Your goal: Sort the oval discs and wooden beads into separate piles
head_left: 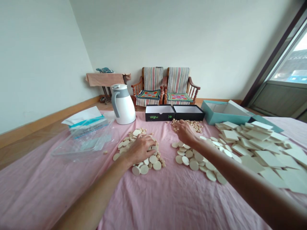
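My left hand (143, 147) rests with bent fingers on a mixed pile of round wooden discs (157, 165) and small wooden beads (163, 163). Its fingertips are turned down towards the pile, and whatever they grip is hidden. Farther off, my right hand (184, 130) reaches to a heap of small wooden beads (197, 126), fingers drawn together and pointing down. I cannot make out what is between them. Below my right forearm lies a second pile of pale round discs (193, 164), partly covered by the arm.
Square wooden tiles (268, 156) are heaped at right before an open teal box (212, 116). Two black boxes (159, 117) stand behind the beads. A white jug (126, 110), a tissue pack (88, 123) and clear plastic packaging (82, 145) are left on the pink cloth (153, 198).
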`<action>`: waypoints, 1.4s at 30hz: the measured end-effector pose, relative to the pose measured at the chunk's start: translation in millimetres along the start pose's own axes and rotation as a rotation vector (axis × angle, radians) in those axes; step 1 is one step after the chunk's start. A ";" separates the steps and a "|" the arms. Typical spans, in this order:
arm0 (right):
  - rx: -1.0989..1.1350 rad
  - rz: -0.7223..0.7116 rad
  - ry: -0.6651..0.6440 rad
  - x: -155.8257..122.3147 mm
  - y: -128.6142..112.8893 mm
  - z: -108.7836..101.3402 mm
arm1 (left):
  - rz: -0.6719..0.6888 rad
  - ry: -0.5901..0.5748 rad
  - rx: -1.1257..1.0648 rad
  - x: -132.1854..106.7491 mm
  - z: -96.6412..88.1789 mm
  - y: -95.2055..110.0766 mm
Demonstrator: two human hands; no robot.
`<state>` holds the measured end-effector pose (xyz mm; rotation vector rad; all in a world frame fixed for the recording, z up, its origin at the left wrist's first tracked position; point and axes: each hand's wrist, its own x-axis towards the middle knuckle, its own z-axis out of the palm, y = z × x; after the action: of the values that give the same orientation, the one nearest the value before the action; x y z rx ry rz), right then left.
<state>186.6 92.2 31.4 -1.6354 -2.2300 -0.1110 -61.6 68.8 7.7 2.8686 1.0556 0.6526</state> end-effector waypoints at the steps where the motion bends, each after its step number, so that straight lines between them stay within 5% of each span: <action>1: 0.086 -0.060 -0.047 -9.9 -9.7 0.2 | 0.005 -0.002 -0.001 0.2 -0.4 0.4; 4: 0.323 -0.217 -0.221 -45.2 -43.0 2.8 | 0.041 -0.010 -0.025 1.0 -2.3 2.4; 8: 0.375 -0.256 -0.256 -78.1 -71.6 8.5 | 0.080 -0.017 -0.068 1.7 -2.2 3.2; 21: 0.313 -0.197 -0.149 -90.8 -80.5 27.9 | 0.046 0.011 -0.057 0.8 2.0 -1.7; 26: 0.270 -0.141 -0.068 -59.9 -46.0 13.7 | 0.046 -0.006 -0.071 1.7 1.0 -0.9; 30: 0.025 0.060 -0.034 -11.6 5.2 1.9 | 0.053 -0.022 -0.062 0.7 2.0 -4.0; 33: -0.081 0.153 0.066 6.2 19.5 -2.7 | 0.051 -0.020 -0.057 -0.2 2.4 -5.2; 35: -0.030 0.085 0.067 1.8 9.3 -2.3 | 0.049 -0.025 -0.051 -0.1 1.9 -4.6; 39: 0.209 -0.135 -0.228 -34.5 -38.1 5.2 | 0.044 -0.032 -0.040 0.5 0.8 -2.4; 42: 0.238 -0.176 -0.324 -62.6 -68.1 12.0 | 0.056 -0.024 -0.033 0.2 1.3 -2.6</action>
<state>136.1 16.9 9.4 -1.4089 -2.5083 0.3862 -62.6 71.0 6.2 2.8795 0.9554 0.6310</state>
